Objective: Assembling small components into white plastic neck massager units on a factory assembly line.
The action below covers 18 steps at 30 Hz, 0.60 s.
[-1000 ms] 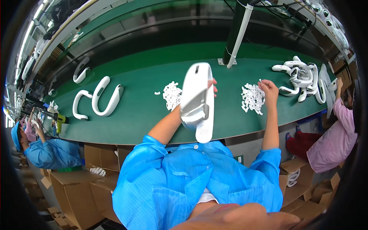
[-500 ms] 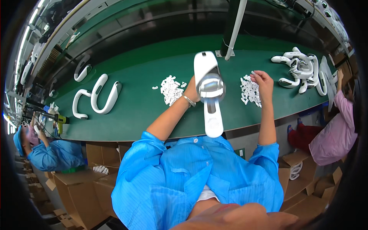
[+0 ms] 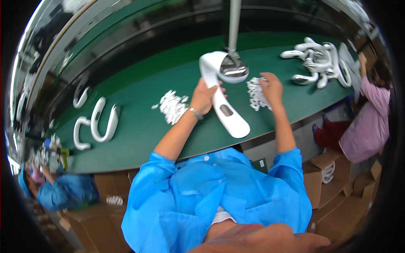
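In my left hand point(image 3: 203, 97) is a white, curved, U-shaped plastic device point(image 3: 230, 118), gripped round its band above the table. A dark oval opening shows on its near arm, and its far end has a shiny silver inner face. My right hand point(image 3: 272, 89) is over the right-hand pile of small white plastic pieces point(image 3: 256, 99). Its fingers are curled together at the pile's edge; blur hides what is between them. A second pile of small white pieces point(image 3: 172, 107) lies left of my left hand.
Two similar white devices point(image 3: 105, 122) lie at the left, and a heap of them point(image 3: 318, 61) at the right, on the green table point(image 3: 143, 135). A post point(image 3: 234, 29) rises behind. Co-workers stand at both sides; cardboard boxes point(image 3: 329, 181) sit below.
The view has swung, shifting the table's contents. My left hand has turned the white device so its side and opening show. My right hand has lowered toward the pile; the white piece at its fingertips is no longer visible.
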### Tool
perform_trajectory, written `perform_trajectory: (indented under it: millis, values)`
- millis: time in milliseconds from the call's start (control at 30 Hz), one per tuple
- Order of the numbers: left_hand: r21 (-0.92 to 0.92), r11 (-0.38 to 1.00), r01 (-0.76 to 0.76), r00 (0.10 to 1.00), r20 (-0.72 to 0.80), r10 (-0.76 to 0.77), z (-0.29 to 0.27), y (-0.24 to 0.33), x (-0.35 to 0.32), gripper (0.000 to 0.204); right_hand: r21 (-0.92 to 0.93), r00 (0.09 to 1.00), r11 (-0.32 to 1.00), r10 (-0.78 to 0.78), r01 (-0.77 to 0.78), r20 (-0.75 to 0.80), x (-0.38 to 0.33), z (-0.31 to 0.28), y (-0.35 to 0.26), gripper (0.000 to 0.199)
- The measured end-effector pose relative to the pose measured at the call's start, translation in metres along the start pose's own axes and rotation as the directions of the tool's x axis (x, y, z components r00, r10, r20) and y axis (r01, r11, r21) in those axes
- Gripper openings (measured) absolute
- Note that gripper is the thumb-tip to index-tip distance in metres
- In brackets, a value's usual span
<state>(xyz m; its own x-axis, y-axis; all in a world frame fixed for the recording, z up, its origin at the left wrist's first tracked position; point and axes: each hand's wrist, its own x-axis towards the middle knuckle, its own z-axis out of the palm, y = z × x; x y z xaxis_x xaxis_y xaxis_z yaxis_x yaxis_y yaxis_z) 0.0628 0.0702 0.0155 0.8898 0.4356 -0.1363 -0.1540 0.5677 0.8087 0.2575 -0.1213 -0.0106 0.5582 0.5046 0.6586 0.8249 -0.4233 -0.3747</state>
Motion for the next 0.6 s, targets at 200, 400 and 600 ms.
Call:
perform_trajectory:
  millis: [200,400,600]
  values:
    - [0.15,0.955,-0.257,0.966,0.023,0.257,0.067,0.003,0.029,0.044,0.619,0.621,0.048,0.047,-0.784,0.783,-0.018,-0.044,-0.087,0.051]
    - [0.653,0.655,-0.38,0.923,0.319,0.217,0.083,0.013,0.061,0.059,0.837,0.72,-0.173,0.44,-0.519,0.537,0.004,-0.091,-0.018,0.038]
    - [0.728,0.595,-0.341,0.937,0.211,0.279,0.013,0.041,0.04,0.04,0.704,0.653,0.593,0.718,-0.391,-0.242,0.044,-0.126,0.171,0.044]
